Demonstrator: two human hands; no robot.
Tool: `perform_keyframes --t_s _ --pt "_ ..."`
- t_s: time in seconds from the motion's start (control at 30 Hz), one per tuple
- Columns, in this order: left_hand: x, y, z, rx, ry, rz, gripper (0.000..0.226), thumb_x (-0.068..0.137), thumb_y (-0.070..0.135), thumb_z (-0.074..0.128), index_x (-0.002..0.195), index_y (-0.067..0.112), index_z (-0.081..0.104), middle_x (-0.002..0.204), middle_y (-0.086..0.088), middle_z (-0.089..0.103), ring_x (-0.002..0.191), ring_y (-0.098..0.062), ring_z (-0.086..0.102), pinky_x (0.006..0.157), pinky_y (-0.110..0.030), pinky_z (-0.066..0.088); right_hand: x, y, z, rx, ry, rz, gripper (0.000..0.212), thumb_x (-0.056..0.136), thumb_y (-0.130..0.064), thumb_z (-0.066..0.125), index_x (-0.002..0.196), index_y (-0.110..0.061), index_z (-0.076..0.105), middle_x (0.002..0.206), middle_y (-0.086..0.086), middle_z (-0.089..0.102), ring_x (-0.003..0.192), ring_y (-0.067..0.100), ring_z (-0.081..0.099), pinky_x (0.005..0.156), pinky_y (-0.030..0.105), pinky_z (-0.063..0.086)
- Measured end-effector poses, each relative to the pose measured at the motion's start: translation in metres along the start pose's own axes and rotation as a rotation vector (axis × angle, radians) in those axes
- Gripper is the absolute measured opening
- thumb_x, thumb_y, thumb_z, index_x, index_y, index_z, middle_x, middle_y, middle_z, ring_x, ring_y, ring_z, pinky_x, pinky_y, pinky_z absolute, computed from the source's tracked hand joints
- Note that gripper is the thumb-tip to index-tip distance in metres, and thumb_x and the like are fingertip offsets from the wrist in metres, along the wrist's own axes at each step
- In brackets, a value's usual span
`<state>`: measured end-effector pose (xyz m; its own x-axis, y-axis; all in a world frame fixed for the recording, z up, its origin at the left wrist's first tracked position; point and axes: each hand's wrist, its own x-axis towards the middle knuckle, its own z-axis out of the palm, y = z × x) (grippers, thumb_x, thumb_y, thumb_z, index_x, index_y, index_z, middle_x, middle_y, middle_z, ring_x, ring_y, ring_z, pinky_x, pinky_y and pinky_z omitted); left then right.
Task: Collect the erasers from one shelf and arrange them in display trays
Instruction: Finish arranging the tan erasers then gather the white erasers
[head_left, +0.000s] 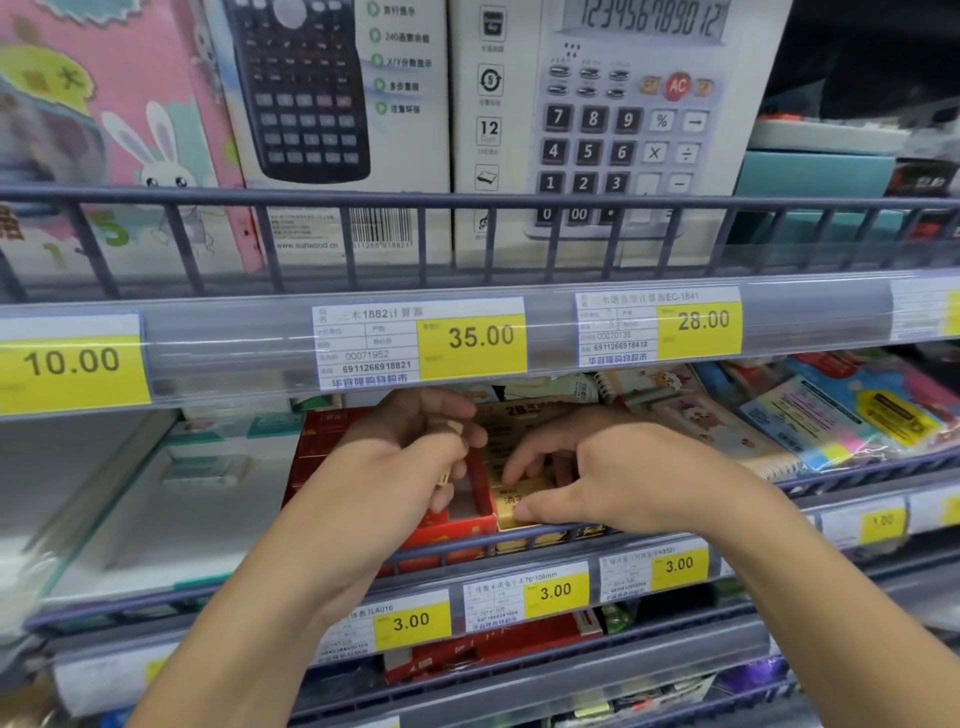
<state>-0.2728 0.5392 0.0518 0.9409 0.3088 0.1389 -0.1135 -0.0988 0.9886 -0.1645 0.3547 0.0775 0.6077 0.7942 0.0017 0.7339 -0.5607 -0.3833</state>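
Note:
On the middle shelf stand a red display tray (457, 525) and, to its right, a gold display tray (498, 457) marked 2B. My left hand (410, 457) hovers over the red tray with its fingers curled round several small cream erasers (453, 429). My right hand (602, 467) reaches into the gold tray, its thumb pressing on a gold-wrapped eraser (506, 506) at the tray's front. What lies under the palm is hidden.
A grey wire rail (519, 540) fronts the shelf, with 3.00 price tags (556, 590) below. Notebooks and sticky notes (779, 421) lie to the right. White boxes (208, 457) sit to the left. Calculator boxes (597, 130) fill the shelf above, close overhead.

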Motion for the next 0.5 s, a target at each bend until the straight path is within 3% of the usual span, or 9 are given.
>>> perform_keyframes --t_s 0.1,0.23,0.3,0.33,0.37,0.4,0.43,0.47,0.5 --pt "-0.002 0.000 -0.001 0.027 -0.040 0.021 0.026 0.099 0.002 0.057 0.112 0.020 0.069 0.100 -0.001 0.080 0.065 -0.011 0.059 0.071 -0.033 0.049 -0.003 0.000 0.000 0.028 0.035 0.001 0.023 0.084 -0.053 0.073 0.106 -0.045 0.068 0.071 -0.041 0.058 0.067 -0.019 0.053 0.056 0.002 0.037" --pt "-0.004 -0.001 -0.001 0.181 -0.094 0.097 0.027 0.085 0.038 0.074 0.110 0.033 0.066 0.101 0.001 0.080 0.081 -0.020 0.071 0.080 -0.032 0.056 -0.014 0.001 0.002 0.261 0.240 -0.048 0.030 0.085 -0.049 0.074 0.112 -0.053 0.063 0.087 -0.025 0.070 0.072 -0.002 0.064 0.059 0.012 0.048" --pt "-0.005 0.001 -0.001 0.254 -0.078 0.039 0.051 0.072 0.058 0.080 0.111 0.028 0.065 0.114 -0.023 0.074 0.090 -0.041 0.072 0.092 -0.064 0.055 -0.019 -0.001 0.004 0.324 0.280 -0.109 0.039 0.087 -0.045 0.073 0.119 -0.059 0.057 0.099 -0.014 0.073 0.087 0.006 0.068 0.075 0.026 0.054" --pt "-0.005 0.002 -0.002 0.287 -0.066 0.004 0.066 0.066 0.065 0.081 0.109 0.017 0.064 0.116 -0.032 0.070 0.092 -0.047 0.072 0.094 -0.069 0.050 -0.020 -0.001 0.006 0.345 0.297 -0.142 0.042 0.088 -0.041 0.073 0.122 -0.060 0.056 0.107 -0.012 0.073 0.095 0.007 0.068 0.082 0.027 0.053" --pt "-0.006 0.003 -0.001 0.320 -0.073 -0.018 0.078 0.062 0.071 0.081 0.102 0.005 0.064 0.107 -0.032 0.073 0.088 -0.045 0.074 0.093 -0.062 0.053 -0.021 -0.001 0.006 0.368 0.306 -0.171 0.043 0.090 -0.038 0.072 0.123 -0.060 0.056 0.112 -0.014 0.072 0.101 0.005 0.067 0.086 0.025 0.051" --pt "-0.006 0.004 -0.001 0.351 -0.088 -0.033 0.086 0.060 0.073 0.081 0.094 -0.004 0.066 0.086 -0.022 0.076 0.072 -0.034 0.073 0.081 -0.047 0.058 -0.022 -0.002 0.007 0.380 0.299 -0.199 0.042 0.092 -0.036 0.071 0.125 -0.058 0.057 0.117 -0.019 0.070 0.106 0.000 0.065 0.089 0.020 0.049" --pt "-0.008 0.005 0.001 0.362 -0.093 -0.034 0.088 0.061 0.071 0.084 0.088 -0.011 0.065 0.062 -0.008 0.068 0.055 -0.022 0.062 0.061 -0.033 0.049 -0.022 -0.003 0.006 0.381 0.281 -0.228 0.040 0.094 -0.033 0.069 0.127 -0.053 0.059 0.121 -0.025 0.067 0.112 -0.004 0.062 0.093 0.015 0.047" --pt "-0.009 0.006 0.004 0.333 -0.081 -0.016 0.077 0.066 0.061 0.089 0.088 -0.009 0.068 0.052 0.004 0.060 0.048 -0.017 0.055 0.052 -0.025 0.043 -0.021 -0.002 0.007 0.372 0.264 -0.259 0.037 0.095 -0.030 0.067 0.128 -0.047 0.062 0.124 -0.029 0.065 0.117 -0.007 0.059 0.096 0.013 0.044" --pt "-0.009 0.006 0.007 0.281 -0.080 0.005 0.062 0.070 0.047 0.092 0.097 -0.005 0.071 0.055 0.009 0.066 0.050 -0.009 0.060 0.050 -0.018 0.044 -0.020 -0.001 0.007 0.367 0.255 -0.283 0.033 0.096 -0.026 0.066 0.126 -0.041 0.066 0.124 -0.029 0.065 0.120 -0.006 0.058 0.099 0.013 0.043"
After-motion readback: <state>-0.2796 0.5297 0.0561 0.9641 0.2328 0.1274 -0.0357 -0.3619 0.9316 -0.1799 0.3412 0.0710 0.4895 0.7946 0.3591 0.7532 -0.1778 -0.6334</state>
